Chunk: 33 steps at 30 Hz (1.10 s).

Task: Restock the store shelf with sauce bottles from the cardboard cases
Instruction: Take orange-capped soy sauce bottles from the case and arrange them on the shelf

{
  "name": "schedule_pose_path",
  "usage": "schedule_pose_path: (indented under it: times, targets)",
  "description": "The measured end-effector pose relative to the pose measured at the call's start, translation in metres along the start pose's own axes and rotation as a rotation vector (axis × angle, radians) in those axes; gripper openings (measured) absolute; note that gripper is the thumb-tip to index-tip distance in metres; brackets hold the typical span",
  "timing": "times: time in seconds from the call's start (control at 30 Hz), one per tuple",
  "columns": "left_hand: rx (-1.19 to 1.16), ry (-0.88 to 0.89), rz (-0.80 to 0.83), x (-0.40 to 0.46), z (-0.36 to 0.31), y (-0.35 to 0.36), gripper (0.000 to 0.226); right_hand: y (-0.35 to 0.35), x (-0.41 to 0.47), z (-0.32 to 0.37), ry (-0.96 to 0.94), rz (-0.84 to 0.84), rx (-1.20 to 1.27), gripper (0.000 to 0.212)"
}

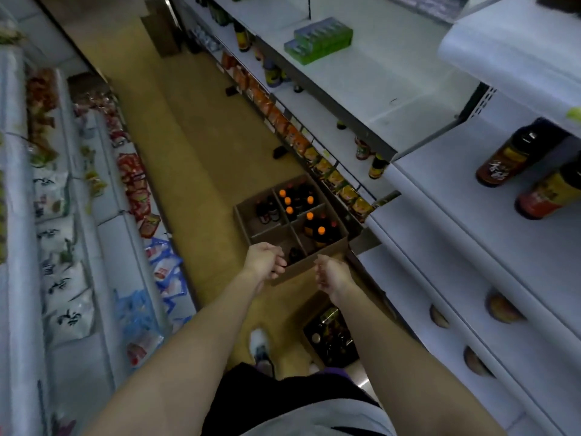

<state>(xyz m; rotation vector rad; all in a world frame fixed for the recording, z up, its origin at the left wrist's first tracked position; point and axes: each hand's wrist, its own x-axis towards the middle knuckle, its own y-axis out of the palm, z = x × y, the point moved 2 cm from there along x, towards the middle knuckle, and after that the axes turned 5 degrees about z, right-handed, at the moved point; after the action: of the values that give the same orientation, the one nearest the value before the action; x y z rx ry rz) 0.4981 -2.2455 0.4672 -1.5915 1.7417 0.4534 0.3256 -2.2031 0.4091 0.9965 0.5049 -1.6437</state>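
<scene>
Dim, soft, wide-angle edge distortion.

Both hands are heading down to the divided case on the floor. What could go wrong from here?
1. The left hand and right hand hang over the cardboard case holding nothing; the dark bottle in the nearest cell sits low and shadowed, so a grip may slip.
2. A second case lies beside the shoe: possible trip hazard.
3. Bottles on the shelf stand near the edge; an elbow might knock them.

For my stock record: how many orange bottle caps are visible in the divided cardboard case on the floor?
6 orange caps: four in the far right compartment, two in the near right one. Others may be hidden.
</scene>
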Motion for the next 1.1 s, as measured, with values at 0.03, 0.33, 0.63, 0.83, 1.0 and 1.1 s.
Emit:
schedule_pose_path:
  times: [0.03, 0.33, 0.63, 0.83, 1.0, 1.1]
  targets:
    - [0.006, -0.003, 0.016, 0.014, -0.004, -0.005, 0.018, 0.007, 0.009, 0.007, -0.003, -0.009, 0.001, 0.028]
    - [0.078, -0.034, 0.209, 0.129, -0.047, -0.055, 0.024, 0.09, 0.078, 0.055, -0.011, -0.13, 0.015, 0.027]
    - [0.216, -0.117, 0.298, 0.224, -0.092, -0.064, 0.024, 0.12, 0.142, 0.094, 0.035, -0.225, 0.115, 0.021]
    - [0.188, -0.157, 0.264, 0.291, -0.121, -0.046, 0.024, 0.107, 0.216, 0.117, 0.113, -0.233, 0.099, 0.017]
    - [0.132, -0.27, 0.234, 0.344, -0.124, -0.026, 0.024, 0.092, 0.28, 0.139, 0.184, -0.216, 0.077, 0.02]
    - [0.136, -0.323, 0.236, 0.376, -0.12, -0.007, 0.025, 0.078, 0.317, 0.141, 0.225, -0.23, 0.088, 0.015]
